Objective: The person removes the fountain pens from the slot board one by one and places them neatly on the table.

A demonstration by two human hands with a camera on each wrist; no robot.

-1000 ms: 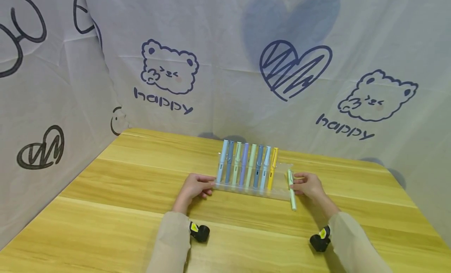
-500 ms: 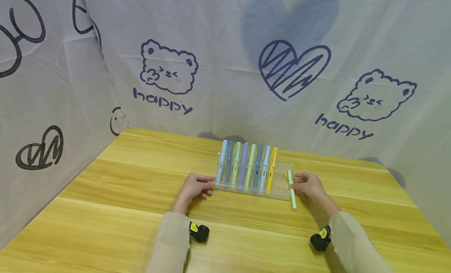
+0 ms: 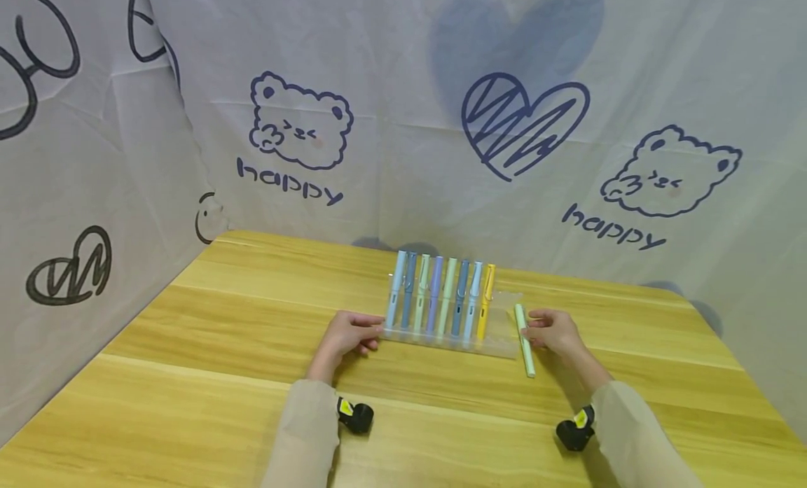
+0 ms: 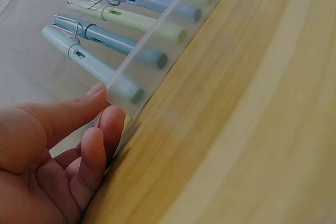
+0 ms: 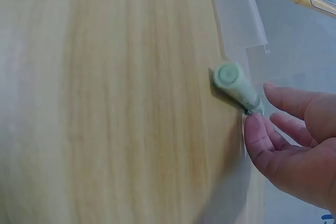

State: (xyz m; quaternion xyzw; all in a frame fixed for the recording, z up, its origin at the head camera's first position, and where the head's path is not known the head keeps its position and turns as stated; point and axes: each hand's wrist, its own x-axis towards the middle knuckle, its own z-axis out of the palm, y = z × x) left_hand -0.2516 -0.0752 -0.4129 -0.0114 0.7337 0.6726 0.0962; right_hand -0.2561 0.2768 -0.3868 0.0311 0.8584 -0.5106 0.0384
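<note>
A clear plastic pen rack (image 3: 501, 337) stands mid-table with several pastel pens (image 3: 435, 295) leaning in a row; its right end has no pens in it. My left hand (image 3: 375, 332) grips the rack's left end, thumb above and fingertips (image 4: 111, 121) against the lower edge, beside the light blue pen (image 4: 89, 64). My right hand (image 3: 528, 328) pinches a pale green pen (image 3: 523, 341) lying on the wood just right of the rack. In the right wrist view its round end (image 5: 231, 77) points at the camera, with the rack's clear end (image 5: 236, 14) beyond.
The wooden table (image 3: 221, 348) spreads wide to the left and in front of the rack. A white cloth printed with bears and a heart (image 3: 523, 124) hangs close behind and along the left side. The table's right edge (image 3: 750, 376) is near.
The near end of the pale green pen has swung slightly to the right. Both hands have stayed nearly still.
</note>
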